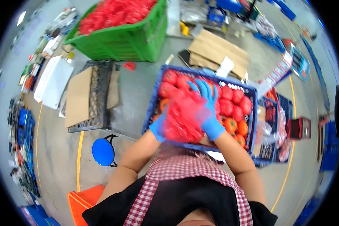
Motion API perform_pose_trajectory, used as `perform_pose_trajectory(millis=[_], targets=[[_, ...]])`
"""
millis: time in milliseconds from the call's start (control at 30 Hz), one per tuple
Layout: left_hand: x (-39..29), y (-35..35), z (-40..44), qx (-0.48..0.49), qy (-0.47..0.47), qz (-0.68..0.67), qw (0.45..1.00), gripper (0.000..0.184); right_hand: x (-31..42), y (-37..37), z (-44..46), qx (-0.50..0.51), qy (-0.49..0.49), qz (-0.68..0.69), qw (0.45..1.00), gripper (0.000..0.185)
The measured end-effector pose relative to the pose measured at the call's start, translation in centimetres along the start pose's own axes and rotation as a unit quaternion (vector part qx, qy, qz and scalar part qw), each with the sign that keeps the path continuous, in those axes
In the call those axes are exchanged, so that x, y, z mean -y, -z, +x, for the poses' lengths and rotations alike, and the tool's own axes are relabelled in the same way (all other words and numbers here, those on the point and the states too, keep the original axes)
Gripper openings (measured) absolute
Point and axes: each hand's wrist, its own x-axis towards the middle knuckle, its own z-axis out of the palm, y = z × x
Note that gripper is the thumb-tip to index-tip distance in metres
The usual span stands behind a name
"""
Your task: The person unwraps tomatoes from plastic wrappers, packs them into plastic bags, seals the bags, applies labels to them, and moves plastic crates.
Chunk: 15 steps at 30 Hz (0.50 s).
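Note:
A crumpled red plastic bag [184, 116] is between my two hands, over the near side of a blue crate [148, 113]. My left hand [159, 127], in a blue glove, grips the bag's left side, its fingers hidden by the plastic. My right hand [211, 113], also gloved in blue, lies against the bag's right side with its fingers stretched forward over the crate, partly blurred. Several red tomatoes [226, 107] fill the crate's right side, and more orange ones [230, 125] lie nearer me. Whatever the bag contains cannot be made out.
A green crate [120, 41] heaped with red plastic bags [116, 15] stands at the back left. Beside it are a black crate [98, 98] with cardboard and a red scrap [129, 66]. Flattened cardboard [218, 51] lies behind the blue crate. A blue stool [103, 151] stands below left.

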Motion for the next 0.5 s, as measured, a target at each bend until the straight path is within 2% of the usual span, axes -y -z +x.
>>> perform_pose_trajectory(millis=[100, 167, 200, 267, 300, 367, 400, 433, 467, 500], targets=[[-0.9, -0.2, -0.8, 0.051, -0.004, -0.087, 0.995, 0.046, 1.7, -0.1, 0.8, 0.022, -0.019, -0.062, 0.998, 0.075], [-4.1, -2.2, -0.3, 0.08, 0.004, -0.16, 0.984, 0.044, 0.9, -1.2, 1.4, 0.039, -0.128, 0.066, 0.989, 0.073], [-5.6, -2.1, 0.0, 0.082, -0.03, -0.123, 0.989, 0.045, 0.3, -1.6, 1.5, 0.05, -0.186, 0.128, 0.973, 0.073], [-9.1, -1.4, 0.7, 0.089, -0.092, -0.046, 0.991, 0.045, -0.7, -1.5, 1.1, 0.005, -0.186, 0.387, 0.903, 0.073], [-11.8, -1.1, 0.7, 0.084, -0.018, -0.203, 0.975, 0.035, 0.0, 0.1, 1.3, -0.021, -0.186, 0.35, 0.918, 0.071], [-17.5, -1.6, 0.6, -0.014, -0.217, -0.067, 0.974, 0.028, -0.8, 1.0, -0.8, -0.038, -0.207, 0.34, 0.916, 0.064], [-21.1, 1.6, 3.3, -0.11, -0.392, 0.166, 0.898, 0.016, -1.4, 1.2, -2.3, -0.026, -0.25, 0.361, 0.898, 0.061], [-25.8, 2.2, 4.3, -0.115, -0.517, 0.279, 0.801, 0.013, -1.6, 1.8, -3.6, -0.016, -0.323, 0.404, 0.856, 0.059], [-30.7, 1.4, 4.8, -0.174, -0.582, 0.235, 0.759, 0.013, -2.5, 2.0, -5.3, -0.015, -0.345, 0.4, 0.849, 0.058], [-36.0, 0.5, 5.3, -0.204, -0.605, 0.162, 0.752, 0.016, -2.4, 3.0, -6.1, -0.041, -0.357, 0.403, 0.842, 0.058]])
